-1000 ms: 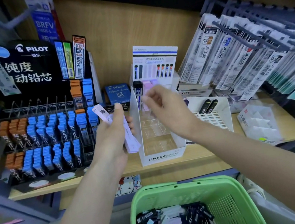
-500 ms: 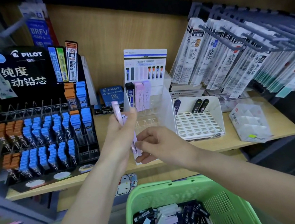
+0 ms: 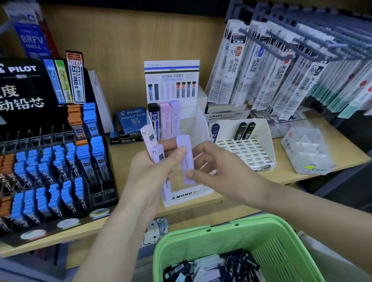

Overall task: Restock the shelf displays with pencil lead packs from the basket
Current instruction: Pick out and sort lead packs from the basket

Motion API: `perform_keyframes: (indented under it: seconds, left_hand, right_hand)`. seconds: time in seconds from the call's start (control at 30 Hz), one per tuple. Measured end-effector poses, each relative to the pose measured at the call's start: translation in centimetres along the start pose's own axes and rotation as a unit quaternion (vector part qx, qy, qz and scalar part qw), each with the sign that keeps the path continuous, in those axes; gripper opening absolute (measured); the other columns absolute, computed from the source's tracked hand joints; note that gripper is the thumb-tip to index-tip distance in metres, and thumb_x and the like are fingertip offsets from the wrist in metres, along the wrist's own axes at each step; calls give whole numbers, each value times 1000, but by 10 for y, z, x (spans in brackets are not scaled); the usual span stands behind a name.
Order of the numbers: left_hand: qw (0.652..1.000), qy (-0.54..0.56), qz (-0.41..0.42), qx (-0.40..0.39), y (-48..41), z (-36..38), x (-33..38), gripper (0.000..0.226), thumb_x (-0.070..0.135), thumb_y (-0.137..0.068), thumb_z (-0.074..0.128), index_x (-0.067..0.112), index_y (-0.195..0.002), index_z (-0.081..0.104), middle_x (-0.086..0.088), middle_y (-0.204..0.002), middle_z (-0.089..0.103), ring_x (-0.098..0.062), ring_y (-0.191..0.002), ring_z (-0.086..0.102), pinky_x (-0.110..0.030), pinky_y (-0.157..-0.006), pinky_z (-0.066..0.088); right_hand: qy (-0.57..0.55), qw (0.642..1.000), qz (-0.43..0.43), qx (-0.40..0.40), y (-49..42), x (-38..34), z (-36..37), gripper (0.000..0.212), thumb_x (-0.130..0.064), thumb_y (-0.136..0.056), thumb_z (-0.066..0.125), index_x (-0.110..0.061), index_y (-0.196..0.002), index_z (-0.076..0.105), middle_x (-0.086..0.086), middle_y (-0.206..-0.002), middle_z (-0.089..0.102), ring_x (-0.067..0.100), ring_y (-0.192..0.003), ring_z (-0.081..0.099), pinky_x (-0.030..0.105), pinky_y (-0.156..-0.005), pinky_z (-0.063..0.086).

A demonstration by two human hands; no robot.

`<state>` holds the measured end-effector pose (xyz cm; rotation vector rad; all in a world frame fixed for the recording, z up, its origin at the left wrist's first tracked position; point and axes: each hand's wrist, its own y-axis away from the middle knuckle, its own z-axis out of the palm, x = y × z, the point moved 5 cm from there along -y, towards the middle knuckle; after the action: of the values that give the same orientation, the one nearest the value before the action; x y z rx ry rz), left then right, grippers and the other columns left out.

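My left hand [image 3: 151, 172] grips a fan of pale pink and lilac lead packs [image 3: 153, 145] in front of the clear Mono display [image 3: 189, 194]. My right hand [image 3: 217, 165] pinches the lower end of one lilac pack [image 3: 186, 162], whose top my left thumb still touches. The display's back row holds one black and two pastel packs [image 3: 166, 117]; its front slots look empty. Below, the green basket [image 3: 220, 236] holds several dark and pale packs.
A black Pilot rack [image 3: 41, 170] full of blue and orange lead cases stands at the left. A white grid tray [image 3: 246, 149] with two black packs sits to the right, beside a clear divider box [image 3: 305, 150]. Hanging refill packets [image 3: 290, 73] fill the right side.
My right hand came down from the display's back row to the packs in my left hand and took hold of one lilac pack, which now stands apart from the fan.
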<state>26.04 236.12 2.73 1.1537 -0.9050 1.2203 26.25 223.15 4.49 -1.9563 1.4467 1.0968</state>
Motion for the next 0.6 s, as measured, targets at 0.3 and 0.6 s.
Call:
perform_keyframes:
  seconds: [0.3, 0.6]
  left_hand:
    - [997, 67, -44, 19, 0, 0, -2, 16, 28, -91, 59, 15, -92, 67, 2, -69, 56, -8, -52, 37, -20, -49, 30]
    - [993, -111, 48, -7, 9, -3, 9, 15, 21, -89, 63, 20, -74, 66, 19, -50, 57, 8, -53, 53, -12, -60, 45]
  right_hand:
    - [73, 991, -79, 73, -2, -11, -16, 18, -13, -89, 61, -28, -86, 51, -3, -85, 65, 10, -69, 61, 17, -64, 48]
    - [75, 991, -107, 34, -4, -25, -6, 40, -14, -84, 69, -40, -94, 40, -10, -87, 61, 6, -72, 62, 17, -67, 50]
